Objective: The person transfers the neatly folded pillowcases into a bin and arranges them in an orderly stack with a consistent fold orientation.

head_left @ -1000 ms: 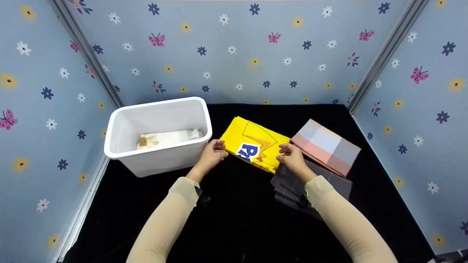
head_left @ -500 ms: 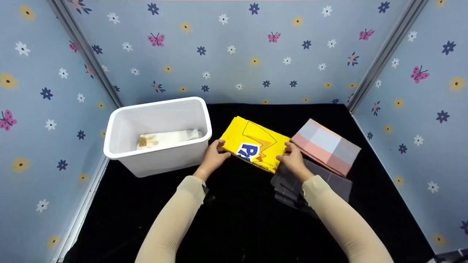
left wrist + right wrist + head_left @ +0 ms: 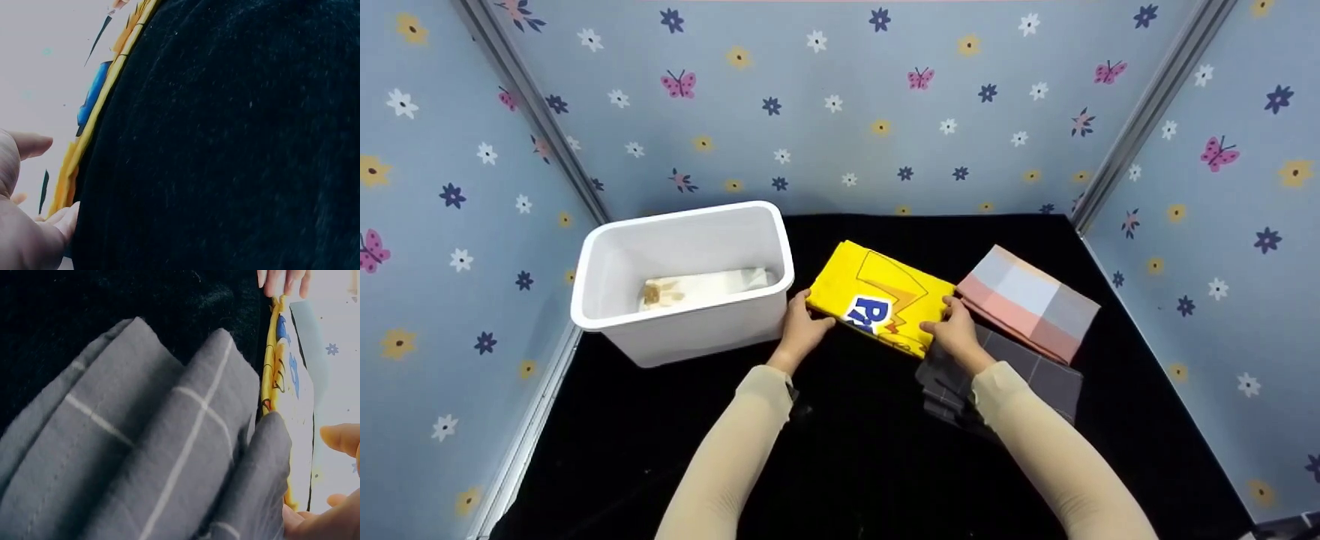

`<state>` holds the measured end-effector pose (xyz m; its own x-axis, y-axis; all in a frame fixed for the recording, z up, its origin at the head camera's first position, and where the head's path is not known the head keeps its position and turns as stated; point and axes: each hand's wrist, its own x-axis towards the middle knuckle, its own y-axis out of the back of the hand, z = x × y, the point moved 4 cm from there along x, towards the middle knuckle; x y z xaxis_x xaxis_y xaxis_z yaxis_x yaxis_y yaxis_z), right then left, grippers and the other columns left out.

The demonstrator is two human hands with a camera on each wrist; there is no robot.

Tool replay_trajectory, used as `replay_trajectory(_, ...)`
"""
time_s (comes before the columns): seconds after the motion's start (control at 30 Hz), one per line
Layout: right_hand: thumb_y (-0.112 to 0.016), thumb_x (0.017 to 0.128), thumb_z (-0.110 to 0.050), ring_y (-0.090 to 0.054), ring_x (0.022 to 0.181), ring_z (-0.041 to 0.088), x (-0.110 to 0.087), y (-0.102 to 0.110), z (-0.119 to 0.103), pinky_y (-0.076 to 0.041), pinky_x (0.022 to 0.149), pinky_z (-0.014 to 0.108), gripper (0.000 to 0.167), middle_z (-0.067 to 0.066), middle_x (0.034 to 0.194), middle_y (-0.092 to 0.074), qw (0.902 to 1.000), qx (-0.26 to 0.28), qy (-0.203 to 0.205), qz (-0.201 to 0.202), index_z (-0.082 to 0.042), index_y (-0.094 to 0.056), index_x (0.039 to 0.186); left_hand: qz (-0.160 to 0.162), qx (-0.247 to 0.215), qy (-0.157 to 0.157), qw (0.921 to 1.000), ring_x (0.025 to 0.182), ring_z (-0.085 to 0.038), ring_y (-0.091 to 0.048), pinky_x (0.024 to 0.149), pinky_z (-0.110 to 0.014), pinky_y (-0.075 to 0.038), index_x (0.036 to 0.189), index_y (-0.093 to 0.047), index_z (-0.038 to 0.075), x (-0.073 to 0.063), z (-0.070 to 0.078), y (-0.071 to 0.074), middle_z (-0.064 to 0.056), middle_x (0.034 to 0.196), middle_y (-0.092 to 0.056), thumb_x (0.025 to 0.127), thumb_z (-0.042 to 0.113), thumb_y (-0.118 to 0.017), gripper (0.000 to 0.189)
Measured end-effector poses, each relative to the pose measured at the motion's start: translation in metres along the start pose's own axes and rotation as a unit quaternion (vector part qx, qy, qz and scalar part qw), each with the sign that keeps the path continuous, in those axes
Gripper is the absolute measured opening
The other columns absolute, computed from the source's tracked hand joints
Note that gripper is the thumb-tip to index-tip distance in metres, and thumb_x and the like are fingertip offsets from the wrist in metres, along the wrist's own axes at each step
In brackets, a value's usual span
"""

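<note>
A folded yellow cloth (image 3: 877,289) with orange shapes and blue-and-white lettering lies on the black surface, between both hands. My left hand (image 3: 804,332) touches its left end, the thumb spread apart from the fingers. At the cloth's right end is my right hand (image 3: 958,334), fingers along the edge and thumb near the front corner. In the right wrist view, fingertips of the left hand (image 3: 285,281) meet the far end of the yellow cloth. A dark grey checked cloth (image 3: 1035,379), loosely folded, lies partly beneath my right wrist.
A white plastic bin (image 3: 697,334) stands at the left, with a folded whitish cloth (image 3: 712,285) with brown marks at its bottom. To the right lies a folded pink, grey and white checked cloth (image 3: 1031,300). Flower-patterned walls (image 3: 840,90) enclose the black surface (image 3: 840,465).
My left hand has shifted slightly right and turned, its fingers now along the cloth's left edge. The right hand has moved a little at the other end. The yellow cloth stays in place.
</note>
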<state>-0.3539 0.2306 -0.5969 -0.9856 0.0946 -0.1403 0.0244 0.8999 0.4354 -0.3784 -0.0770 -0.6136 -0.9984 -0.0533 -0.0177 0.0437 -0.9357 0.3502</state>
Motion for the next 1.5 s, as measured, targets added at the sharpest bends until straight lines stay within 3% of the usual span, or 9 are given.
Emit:
replay_trajectory(0.23,-0.075,0.100,-0.008,-0.045,0.152,0.046,0.004,-0.003,-0.002,-0.046,0.122,0.055,0.079,0.034,0.162,-0.043,0.9996,0.003,-0.020,0.022,0.006,-0.033,0.165,0.016,-0.067,0.038,0.9969,0.143,-0.049,-0.055,0.120,-0.052,-0.050,0.167,-0.021,-0.008,0.001,-0.004,0.001,-0.033,0.168,-0.038,0.093,0.003,-0.076,0.093)
replay_trajectory(0.43,-0.074,0.099,-0.006,-0.049,0.146,0.046,0.010,-0.006,0.003,-0.049,0.119,0.054,0.078,0.034,0.157,-0.047,0.9979,0.027,-0.045,0.039,0.009,-0.034,0.164,0.027,-0.157,0.083,0.9837,0.145,-0.047,-0.054,0.121,-0.049,-0.049,0.170,-0.007,-0.006,0.002,-0.007,-0.001,-0.035,0.167,-0.037,0.092,-0.002,-0.073,0.103)
replay_trajectory(0.77,-0.071,0.102,-0.008,-0.052,0.146,0.047,0.013,-0.012,0.007,-0.050,0.120,0.053,0.085,0.036,0.161,-0.042,0.9914,0.102,-0.080,0.018,0.011,-0.019,0.167,0.050,-0.236,0.114,0.9638,0.142,-0.045,-0.055,0.117,-0.048,-0.052,0.169,-0.013,-0.009,0.003,-0.009,-0.005,-0.037,0.166,-0.038,0.099,0.001,-0.072,0.092)
replay_trajectory(0.9,-0.070,0.104,-0.012,-0.062,0.135,0.041,0.016,-0.015,0.007,-0.055,0.113,0.048,0.074,0.033,0.154,-0.053,0.9895,0.110,-0.093,0.014,0.011,-0.033,0.163,0.054,-0.227,0.111,0.9661,0.133,-0.041,-0.060,0.111,-0.044,-0.056,0.165,-0.025,-0.010,0.002,-0.010,-0.007,-0.035,0.161,-0.045,0.098,-0.002,-0.072,0.082)
replay_trajectory(1.07,-0.068,0.107,-0.017,-0.070,0.110,0.027,0.020,-0.020,0.004,-0.060,0.093,0.034,0.054,0.026,0.137,-0.065,0.9882,0.113,-0.102,0.015,0.008,-0.052,0.152,0.048,-0.223,0.108,0.9675,0.127,-0.036,-0.060,0.109,-0.043,-0.057,0.163,-0.029,-0.008,0.001,-0.011,-0.010,-0.032,0.161,-0.046,0.097,-0.003,-0.072,0.079)
replay_trajectory(1.33,-0.061,0.108,-0.008,-0.065,0.106,0.027,0.025,-0.026,0.000,-0.059,0.080,0.029,0.061,0.024,0.141,-0.054,0.9789,0.177,-0.100,0.016,0.001,-0.034,0.162,0.027,-0.198,0.102,0.9744,0.127,-0.036,-0.059,0.107,-0.045,-0.056,0.162,-0.032,-0.005,-0.004,-0.006,-0.010,-0.030,0.162,-0.043,0.099,0.002,-0.071,0.075)
replay_trajectory(1.5,-0.055,0.106,0.001,-0.064,0.103,0.026,0.026,-0.023,-0.004,-0.055,0.072,0.026,0.066,0.028,0.146,-0.055,0.9816,0.172,-0.078,0.026,-0.005,-0.031,0.167,0.016,-0.105,0.050,0.9931,0.139,-0.039,-0.055,0.119,-0.049,-0.049,0.160,-0.035,-0.009,-0.005,0.001,-0.011,-0.031,0.160,-0.046,0.098,0.005,-0.072,0.073)
